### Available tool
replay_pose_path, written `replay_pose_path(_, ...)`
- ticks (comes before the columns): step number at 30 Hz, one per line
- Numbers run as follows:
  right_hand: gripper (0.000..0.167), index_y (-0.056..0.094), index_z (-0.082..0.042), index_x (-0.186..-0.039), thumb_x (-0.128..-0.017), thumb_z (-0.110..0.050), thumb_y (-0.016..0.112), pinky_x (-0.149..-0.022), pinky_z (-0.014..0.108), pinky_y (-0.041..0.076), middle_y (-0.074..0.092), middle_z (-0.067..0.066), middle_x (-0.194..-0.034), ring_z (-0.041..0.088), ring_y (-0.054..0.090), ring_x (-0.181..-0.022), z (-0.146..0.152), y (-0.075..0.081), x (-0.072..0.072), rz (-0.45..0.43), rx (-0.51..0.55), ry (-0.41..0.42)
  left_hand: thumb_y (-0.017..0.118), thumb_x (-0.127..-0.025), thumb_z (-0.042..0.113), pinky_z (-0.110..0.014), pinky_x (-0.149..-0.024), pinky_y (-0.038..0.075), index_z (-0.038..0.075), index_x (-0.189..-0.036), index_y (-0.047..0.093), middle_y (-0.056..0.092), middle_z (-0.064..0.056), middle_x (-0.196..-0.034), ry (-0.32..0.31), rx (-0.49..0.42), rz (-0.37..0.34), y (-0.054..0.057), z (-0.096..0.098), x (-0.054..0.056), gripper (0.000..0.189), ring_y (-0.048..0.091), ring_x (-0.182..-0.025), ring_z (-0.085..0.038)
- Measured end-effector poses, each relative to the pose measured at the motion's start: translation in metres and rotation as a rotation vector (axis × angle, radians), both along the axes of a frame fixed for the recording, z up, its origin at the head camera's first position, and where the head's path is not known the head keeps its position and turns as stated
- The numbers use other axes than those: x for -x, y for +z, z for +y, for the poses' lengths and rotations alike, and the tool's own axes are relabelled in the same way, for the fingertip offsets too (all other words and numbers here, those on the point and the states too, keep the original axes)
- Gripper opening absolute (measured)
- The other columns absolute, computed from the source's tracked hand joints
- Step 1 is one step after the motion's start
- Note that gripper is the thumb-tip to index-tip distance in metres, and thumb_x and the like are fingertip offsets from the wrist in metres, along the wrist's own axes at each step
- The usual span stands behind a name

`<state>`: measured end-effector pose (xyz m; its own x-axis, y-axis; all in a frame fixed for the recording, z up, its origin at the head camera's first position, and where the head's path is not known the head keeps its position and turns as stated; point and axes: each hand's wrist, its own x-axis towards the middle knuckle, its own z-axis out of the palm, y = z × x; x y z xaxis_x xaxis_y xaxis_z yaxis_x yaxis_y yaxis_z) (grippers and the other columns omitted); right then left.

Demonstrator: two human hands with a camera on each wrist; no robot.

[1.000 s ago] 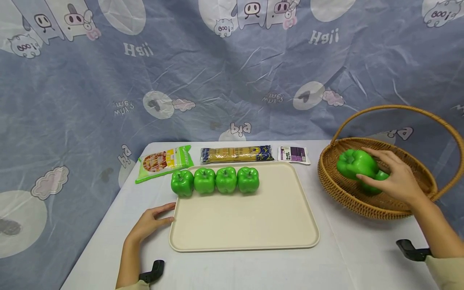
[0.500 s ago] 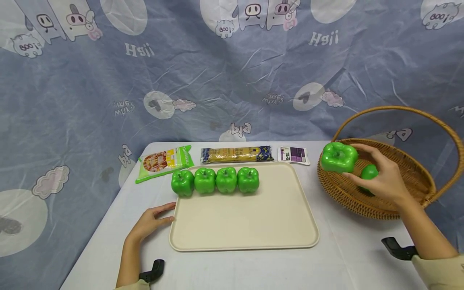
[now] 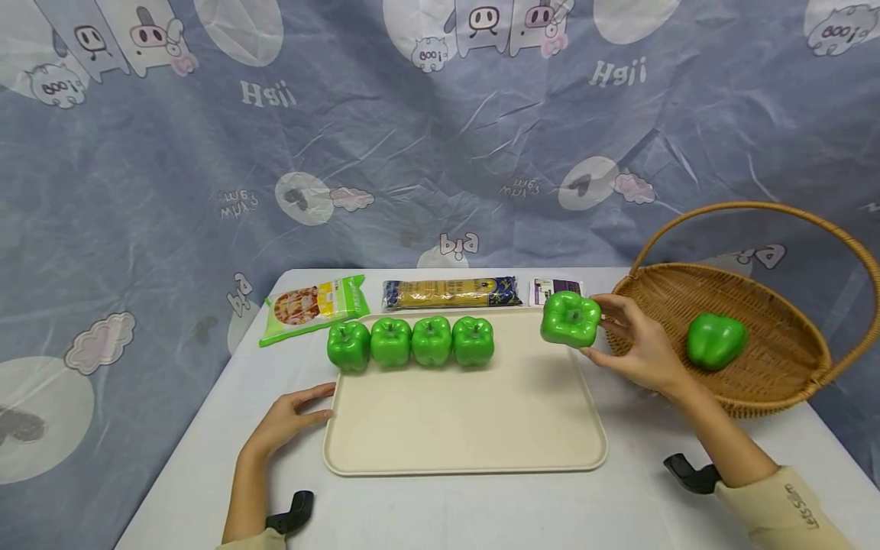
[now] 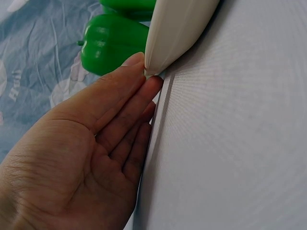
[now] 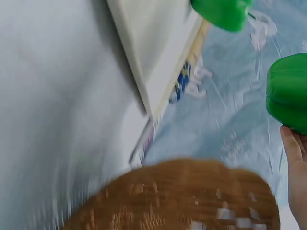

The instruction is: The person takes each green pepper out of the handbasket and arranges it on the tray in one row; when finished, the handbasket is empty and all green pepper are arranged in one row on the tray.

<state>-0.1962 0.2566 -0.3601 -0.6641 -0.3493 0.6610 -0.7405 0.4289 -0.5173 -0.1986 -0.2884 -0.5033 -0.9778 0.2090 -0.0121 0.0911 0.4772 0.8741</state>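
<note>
My right hand grips a green bell pepper between thumb and fingers, holding it above the back right corner of the cream tray. In the right wrist view the held bell pepper shows at the right edge, fingertips against its underside. Several more green bell peppers stand side by side along the tray's back left edge. My left hand rests on the table at the tray's left side, fairly straight fingertips touching its rim. Another bell pepper lies in the wicker basket.
Behind the tray lie a green food packet, a long noodle pack and a small white-and-purple packet, partly covered by the held pepper. The basket's tall handle arches at the right. A patterned cloth hangs behind the white table.
My right hand has lifted a bell pepper out of the basket and carried it left over the tray's corner. The basket's other pepper is now uncovered. My left hand stays put.
</note>
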Motion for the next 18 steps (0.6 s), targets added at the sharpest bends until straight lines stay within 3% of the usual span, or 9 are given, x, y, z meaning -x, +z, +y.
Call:
replay_pose_path(9,0.078,0.039,0.012,-0.13,-0.063,0.011,0.078,-0.086,0.028,0.046,0.047,0.027,-0.125,0.004,0.046,-0.114,-0.026,-0.025,0.006,-0.118,-0.038,-0.008,0.076,-0.075,0.035,-0.048,-0.105,0.028,0.018,-0.123,0.062,0.058,0.004,-0.125,-0.006,0.008,0.009,-0.001,0.001,0.001,0.053,0.041,-0.127,-0.022)
replay_pose_path(13,0.075,0.04,0.01,-0.132,-0.066,0.009,0.077,-0.086,0.03,0.047,0.047,0.025,-0.125,0.02,0.049,-0.112,-0.028,-0.034,0.011,-0.185,-0.053,0.007,0.075,-0.075,0.036,-0.049,-0.105,0.028,0.019,-0.122,0.062,0.057,0.004,-0.125,-0.002,0.024,0.014,-0.001,0.0,0.001,0.052,0.041,-0.127,-0.022)
replay_pose_path(18,0.071,0.037,0.011,-0.132,-0.071,0.01,0.073,-0.089,0.037,0.046,0.043,0.027,-0.13,0.041,0.045,-0.115,-0.028,-0.048,0.024,-0.335,-0.011,0.092,0.075,-0.075,0.037,-0.05,-0.105,0.027,0.019,-0.122,0.062,0.057,0.003,-0.125,0.005,0.03,0.013,-0.001,0.0,0.0,0.052,0.041,-0.127,-0.023)
